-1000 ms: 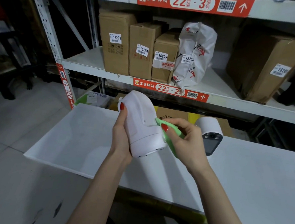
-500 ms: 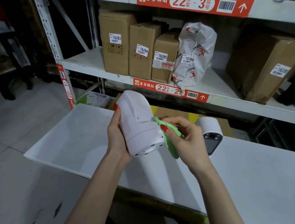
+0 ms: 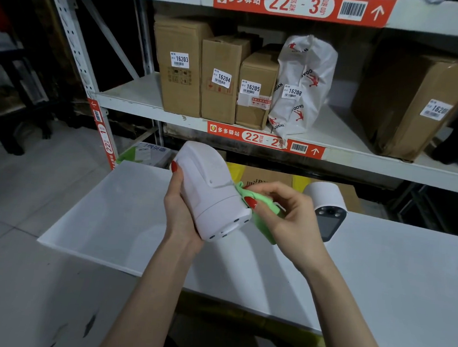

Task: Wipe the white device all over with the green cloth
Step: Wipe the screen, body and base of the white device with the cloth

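My left hand (image 3: 180,210) grips a white device (image 3: 209,193) from its left side and holds it above the white table (image 3: 392,284). The device is tilted, with its round base and several small holes facing me. My right hand (image 3: 293,217) pinches a green cloth (image 3: 262,217) and presses it against the device's right side. Most of the cloth is bunched under my fingers and hangs below them.
A second white camera-like device (image 3: 327,209) with a dark face stands on the table just right of my right hand. Behind is a metal shelf (image 3: 348,161) with cardboard boxes (image 3: 181,66) and a white bag (image 3: 301,88). Tiled floor (image 3: 25,211) lies to the left.
The device has turned in my left hand, so its holed base faces me more. My right hand with the cloth has shifted slightly along the device's right side.
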A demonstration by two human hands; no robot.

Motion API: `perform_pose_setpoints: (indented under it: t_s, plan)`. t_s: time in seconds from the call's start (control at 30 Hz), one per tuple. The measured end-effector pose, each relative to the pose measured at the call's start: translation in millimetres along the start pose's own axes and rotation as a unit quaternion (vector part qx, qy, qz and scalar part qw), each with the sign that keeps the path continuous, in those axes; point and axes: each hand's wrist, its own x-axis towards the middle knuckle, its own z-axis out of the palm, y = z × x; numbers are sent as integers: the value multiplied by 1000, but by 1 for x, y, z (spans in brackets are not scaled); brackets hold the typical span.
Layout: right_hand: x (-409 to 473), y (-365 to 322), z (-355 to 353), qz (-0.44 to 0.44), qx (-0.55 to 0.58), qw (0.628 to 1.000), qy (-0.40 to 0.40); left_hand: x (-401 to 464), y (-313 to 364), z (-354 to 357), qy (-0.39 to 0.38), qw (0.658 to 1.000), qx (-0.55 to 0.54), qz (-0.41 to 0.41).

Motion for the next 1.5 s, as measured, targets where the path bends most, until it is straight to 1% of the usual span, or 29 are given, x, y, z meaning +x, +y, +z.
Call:
perform_pose_setpoints:
  t_s: [0.2, 0.3, 0.4, 0.57, 0.73, 0.8, 1.03, 1.1, 1.17, 1.23, 1.33, 1.37, 1.43, 1.5]
  plan:
    - [-1, -3, -1, -5, 15, 1000, -26, -1, -1, 3, 3, 1000, 16, -1]
    - [-1, -3, 0, 8, 22, 1000, -10, -3, -1, 3, 2, 1000, 18, -8]
    - [0, 0, 0, 23, 3, 1000, 18, -2, 0, 2, 6, 1000, 10, -10]
    - [0, 8, 1, 68, -27, 996, 42, -3, 0, 3, -20, 1000, -7, -19]
    - [2, 10, 3, 94, -25, 993, 73, -5, 0, 5, -42, 999, -3, -23]
    - [2, 11, 3, 110, -25, 991, 72, -6, 0, 5, -50, 998, 4, -22]
    - [-1, 8, 4, 168, -4, 986, 22, -7, -1, 8, -74, 997, 10, -23]
    - [-2, 5, 4, 182, 20, 983, -7, -8, 0, 9, -77, 997, 9, -25]
    - [-3, 5, 5, 192, 17, 981, -37, -8, -1, 9, -80, 996, 10, -23]
    - [-2, 8, 6, 212, 18, 976, -49, -8, -2, 9, -82, 996, 8, -20]
    - [0, 6, 8, 284, 76, 954, -60, -7, -2, 8, -73, 997, 5, -11]
    - [1, 4, 9, 300, 105, 945, -79, -7, -1, 8, -67, 998, 3, -7]
    - [1, 1, 11, 306, 157, 930, -126, -6, 0, 8, -53, 999, 7, 4]
    - [0, -1, 14, 304, 186, 923, -147, -5, -1, 9, -50, 999, 11, 9]
